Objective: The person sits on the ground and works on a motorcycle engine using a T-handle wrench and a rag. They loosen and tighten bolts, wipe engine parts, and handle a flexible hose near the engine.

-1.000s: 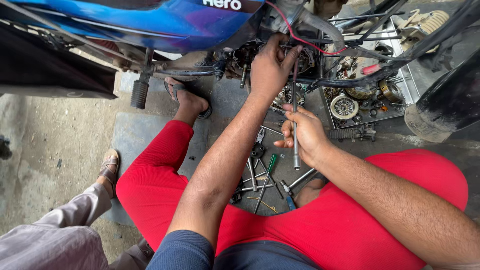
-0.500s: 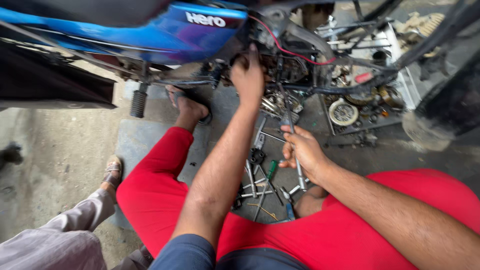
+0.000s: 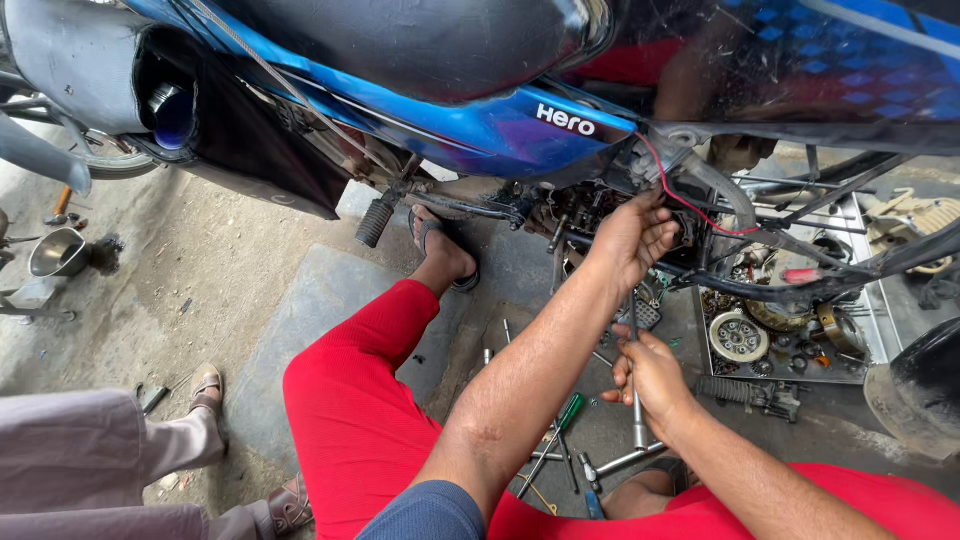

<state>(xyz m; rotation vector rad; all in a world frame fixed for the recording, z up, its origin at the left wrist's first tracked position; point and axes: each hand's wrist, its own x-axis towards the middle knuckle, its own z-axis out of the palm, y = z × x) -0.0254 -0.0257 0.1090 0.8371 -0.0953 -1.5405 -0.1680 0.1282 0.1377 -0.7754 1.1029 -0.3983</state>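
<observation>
Right hand [image 3: 655, 378] clenched around a long steel rod tool [image 3: 635, 385], upright just below the blue motorcycle's exposed engine [image 3: 600, 215]. Left hand [image 3: 632, 235] grips into that engine. Tray of removed parts [image 3: 790, 345] beside it, so the engine is stripped open and reassembly remains.

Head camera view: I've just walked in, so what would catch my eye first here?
The blue motorcycle fills the top of the view, its body panels shining above the exposed engine area. Below it, bright red trousers stand out, and the left hand reaches into the engine parts while the right hand holds a long metal tool upright. At right, a tray of loose engine parts sits on the ground.
</observation>
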